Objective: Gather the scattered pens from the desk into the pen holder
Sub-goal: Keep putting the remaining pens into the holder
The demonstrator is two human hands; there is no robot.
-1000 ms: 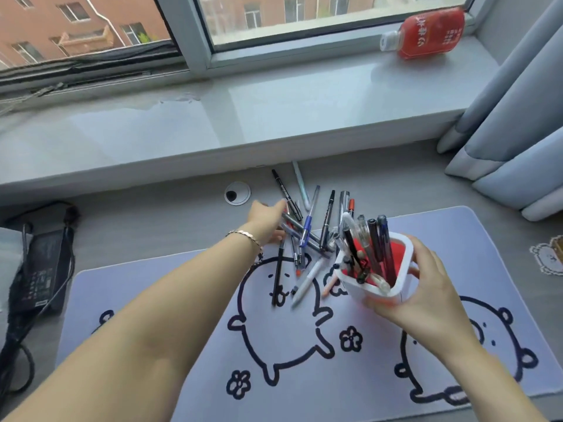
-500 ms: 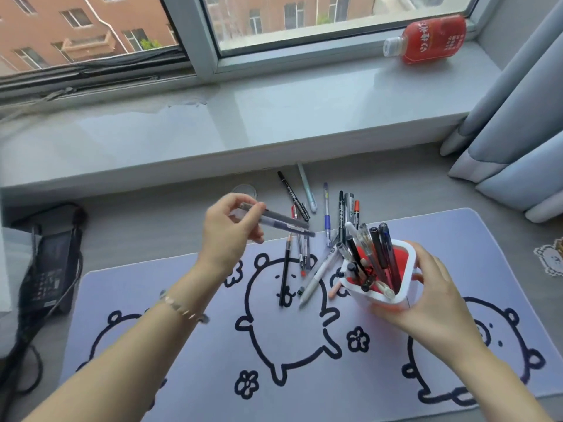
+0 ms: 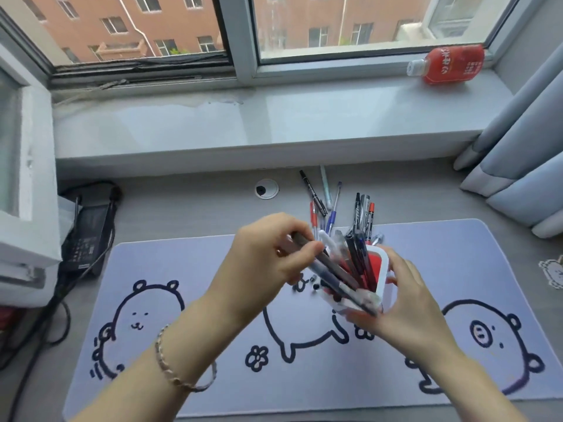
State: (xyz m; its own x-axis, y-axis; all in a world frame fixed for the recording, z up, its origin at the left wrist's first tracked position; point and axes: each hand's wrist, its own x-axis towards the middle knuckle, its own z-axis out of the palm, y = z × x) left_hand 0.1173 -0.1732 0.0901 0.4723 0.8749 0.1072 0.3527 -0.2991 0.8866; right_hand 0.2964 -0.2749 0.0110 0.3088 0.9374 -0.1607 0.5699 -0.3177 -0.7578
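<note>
The left hand (image 3: 268, 251) pinches two dark pens (image 3: 332, 275), their tips slanting into the holder (image 3: 382, 278). The right hand (image 3: 405, 303) wraps around the holder, held tilted over the mat (image 3: 189, 269). Loose pens (image 3: 329, 202) lie on the desk (image 3: 182, 205) behind.

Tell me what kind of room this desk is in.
Probably a home study or bedroom desk under a window: a cartoon desk mat, a pen holder with loose pens nearby, curtains at the right, and apartment blocks outside.
</note>
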